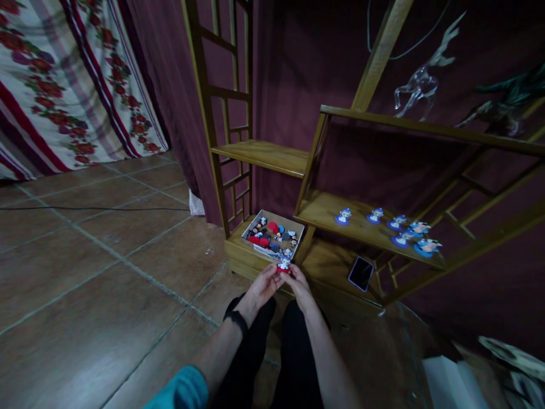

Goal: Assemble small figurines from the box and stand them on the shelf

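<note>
Red and round, the base (283, 270) is pinched between the fingertips of our left hand (264, 285) and right hand (299, 283), likely to steady the plastic-looking figurine (284, 262) upright above it. Just beyond our hands sits a cardboard box (286, 220) of jumbled pieces (272, 225); to their right, similar purple-based figurines (376, 216) stand on a smooth wooden shelf (317, 208).

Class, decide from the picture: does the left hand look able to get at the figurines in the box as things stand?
Probably yes: the open-topped box sits just beyond the left hand, with nothing visible in the way, though that hand helps hold a red-based figurine.
</note>
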`<state>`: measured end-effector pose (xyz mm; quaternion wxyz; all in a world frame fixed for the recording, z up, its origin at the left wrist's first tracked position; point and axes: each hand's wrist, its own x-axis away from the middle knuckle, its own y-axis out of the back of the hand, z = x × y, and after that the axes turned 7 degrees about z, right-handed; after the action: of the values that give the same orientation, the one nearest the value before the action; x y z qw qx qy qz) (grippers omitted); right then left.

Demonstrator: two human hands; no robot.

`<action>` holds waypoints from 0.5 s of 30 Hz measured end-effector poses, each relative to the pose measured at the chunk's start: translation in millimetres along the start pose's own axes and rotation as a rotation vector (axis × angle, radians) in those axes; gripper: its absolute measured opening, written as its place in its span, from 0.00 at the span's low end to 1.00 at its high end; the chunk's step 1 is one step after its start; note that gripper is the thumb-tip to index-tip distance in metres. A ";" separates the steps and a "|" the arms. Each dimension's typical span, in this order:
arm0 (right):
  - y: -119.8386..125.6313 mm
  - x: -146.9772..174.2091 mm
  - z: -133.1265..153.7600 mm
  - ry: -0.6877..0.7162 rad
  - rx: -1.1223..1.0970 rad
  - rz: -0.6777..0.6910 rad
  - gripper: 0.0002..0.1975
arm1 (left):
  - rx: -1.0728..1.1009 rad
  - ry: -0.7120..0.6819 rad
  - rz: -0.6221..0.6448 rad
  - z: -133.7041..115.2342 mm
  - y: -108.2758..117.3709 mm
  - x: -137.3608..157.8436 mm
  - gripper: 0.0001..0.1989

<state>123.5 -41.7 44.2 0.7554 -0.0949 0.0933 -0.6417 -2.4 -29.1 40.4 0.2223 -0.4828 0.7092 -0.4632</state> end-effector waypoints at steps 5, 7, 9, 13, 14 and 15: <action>0.2 -0.3 -3.8 0.003 0.012 -0.018 0.24 | 0.000 -0.006 -0.001 0.4 -1.4 1.1 0.12; 1.1 -0.4 -5.5 -0.011 0.018 -0.035 0.24 | 0.011 0.005 -0.012 0.3 -1.9 1.7 0.11; 2.2 -0.2 -6.0 -0.029 0.023 -0.059 0.25 | 0.015 0.019 -0.017 -0.1 -2.9 2.6 0.11; 3.1 3.0 -1.5 -0.027 0.033 -0.034 0.25 | -0.002 0.029 -0.003 -0.7 -5.6 5.6 0.12; 3.0 4.7 0.4 -0.023 0.036 -0.014 0.24 | -0.012 0.033 -0.011 -0.6 -6.2 6.6 0.12; 2.7 6.6 2.4 -0.018 0.040 0.005 0.24 | -0.025 0.038 -0.019 -0.4 -6.5 7.8 0.12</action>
<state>127.8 -47.7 45.8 0.7595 -0.0852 0.0739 -0.6407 -3.0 -36.6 47.3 0.1984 -0.4832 0.7144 -0.4656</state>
